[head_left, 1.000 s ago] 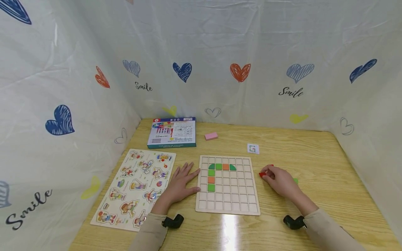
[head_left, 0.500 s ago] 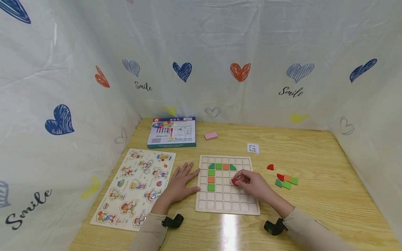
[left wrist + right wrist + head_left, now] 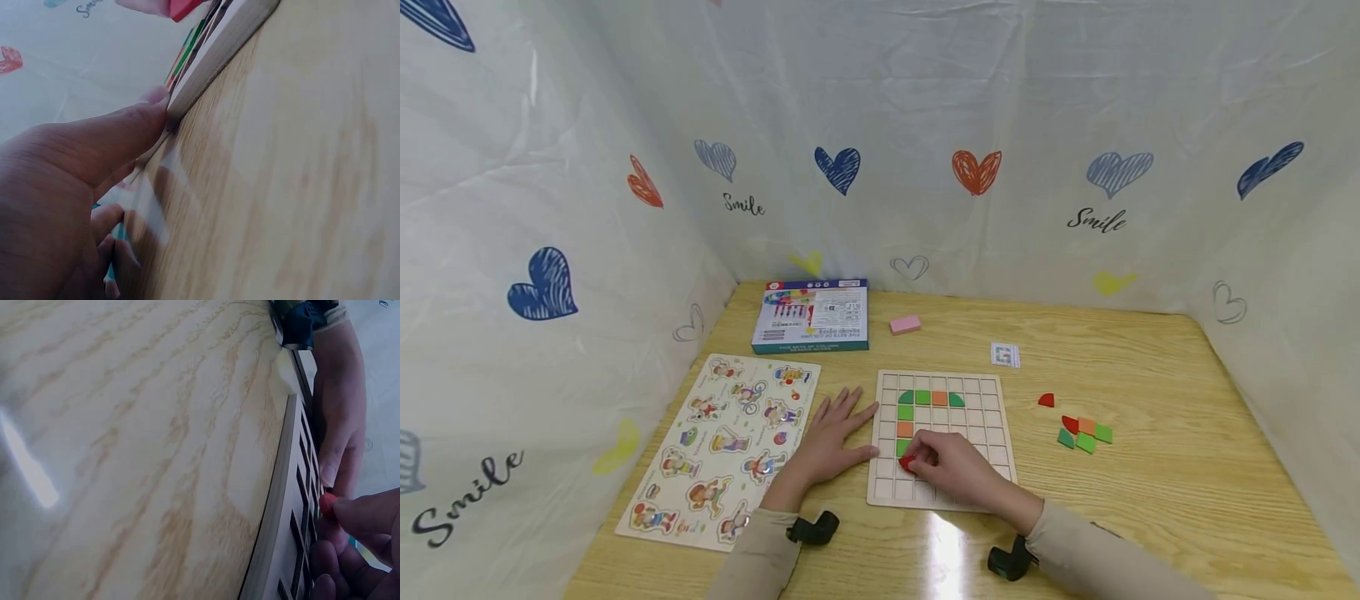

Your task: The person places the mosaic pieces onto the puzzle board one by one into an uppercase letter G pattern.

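Thumb and fingers of the right hand (image 3: 951,464) are pinching a red piece (image 3: 907,463) on my feed, over the grid board (image 3: 883,490) at about 8 o'clock from its centre, just off the 6 o'clock side of a green tile (image 3: 902,448). Can't tell from here if it's touching the board. Left hand (image 3: 829,442) has its fingers straight and fanned out at the board's 9 o'clock, thumb against the edge. I've got some loose tiles (image 3: 1086,427) on the worktop (image 3: 1187,467) too, around 3 o'clock.
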The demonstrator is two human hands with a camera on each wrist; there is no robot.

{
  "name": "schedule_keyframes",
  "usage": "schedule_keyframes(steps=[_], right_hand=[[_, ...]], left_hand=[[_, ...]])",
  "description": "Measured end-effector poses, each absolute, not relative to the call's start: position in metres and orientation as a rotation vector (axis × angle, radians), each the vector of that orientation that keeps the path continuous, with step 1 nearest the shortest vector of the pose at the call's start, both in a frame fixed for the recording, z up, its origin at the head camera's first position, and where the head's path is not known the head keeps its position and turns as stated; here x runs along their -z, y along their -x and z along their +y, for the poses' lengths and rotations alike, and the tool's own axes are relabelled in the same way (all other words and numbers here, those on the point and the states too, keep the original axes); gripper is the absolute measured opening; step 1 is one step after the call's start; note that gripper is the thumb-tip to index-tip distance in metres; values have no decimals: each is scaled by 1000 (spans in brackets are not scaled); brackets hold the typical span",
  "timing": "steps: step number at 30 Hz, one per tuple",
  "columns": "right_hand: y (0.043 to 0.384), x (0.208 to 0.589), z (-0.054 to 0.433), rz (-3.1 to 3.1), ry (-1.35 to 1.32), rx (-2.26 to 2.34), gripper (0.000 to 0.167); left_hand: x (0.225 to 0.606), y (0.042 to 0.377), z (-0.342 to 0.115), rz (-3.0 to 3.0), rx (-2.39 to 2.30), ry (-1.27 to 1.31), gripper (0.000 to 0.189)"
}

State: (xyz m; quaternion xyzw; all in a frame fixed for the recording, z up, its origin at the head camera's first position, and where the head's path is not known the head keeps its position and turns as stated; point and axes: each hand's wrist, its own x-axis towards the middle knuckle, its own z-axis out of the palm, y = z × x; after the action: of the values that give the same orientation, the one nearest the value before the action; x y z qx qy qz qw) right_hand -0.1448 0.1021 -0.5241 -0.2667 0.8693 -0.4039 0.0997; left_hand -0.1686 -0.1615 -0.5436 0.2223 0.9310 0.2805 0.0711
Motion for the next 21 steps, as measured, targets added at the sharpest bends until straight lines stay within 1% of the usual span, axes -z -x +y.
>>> schedule_keyframes(steps=[3,8,16,21], right_hand=[[143,524,96,2594,812,1146,4],[142,526,90,2651,804,1093,9],[139,528,86,2721,757,1095,10],[137,527,85,2786,785,1010,11]], left_hand=[[543,169,-161,2800,-855,-674,72],[543,169,-161,2811,-856,-688,72],[545,169,-161,2832,-842,-703,70],[546,169,-161,2844,-845,-722,70]])
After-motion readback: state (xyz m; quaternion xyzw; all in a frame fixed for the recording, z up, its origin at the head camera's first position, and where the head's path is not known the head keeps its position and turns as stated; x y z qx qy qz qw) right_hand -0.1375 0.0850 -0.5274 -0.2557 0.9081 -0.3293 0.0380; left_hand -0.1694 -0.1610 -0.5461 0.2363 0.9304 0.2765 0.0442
